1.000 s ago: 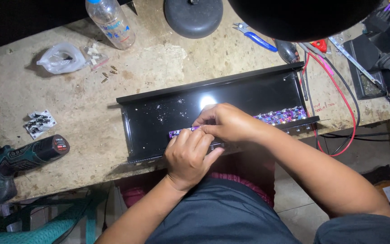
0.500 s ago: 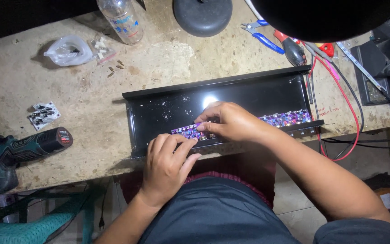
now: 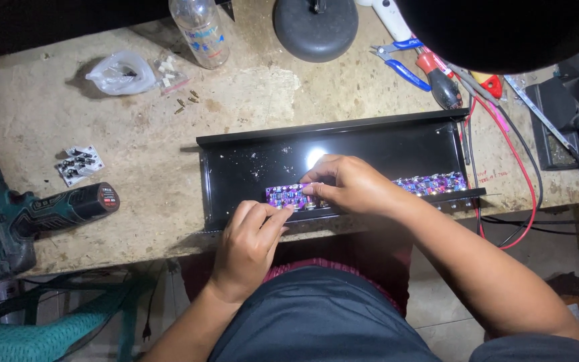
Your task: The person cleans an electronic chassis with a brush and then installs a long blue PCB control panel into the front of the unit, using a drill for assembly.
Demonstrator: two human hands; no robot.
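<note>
A long black metal chassis (image 3: 249,154) lies on the worn workbench near its front edge. Inside, along the front wall, sits a purple circuit board (image 3: 437,183) with several small parts. My right hand (image 3: 350,184) rests on the board's left-middle part, fingers pinched on its edge. My left hand (image 3: 249,238) is at the chassis front wall, fingertips curled against the wall just below the board's left end (image 3: 281,196). My right hand covers the middle of the board.
A green cordless drill (image 3: 28,218) lies at the left edge. A small white parts card (image 3: 78,164), a plastic bag (image 3: 122,72), a clear bottle (image 3: 201,30), a round black base (image 3: 315,27), blue pliers (image 3: 403,64), a red screwdriver (image 3: 437,77) and red cable (image 3: 524,174) surround the chassis.
My left hand slid down and left, from over the board to the chassis front wall. My right hand stays on the board. The view shifted slightly.
</note>
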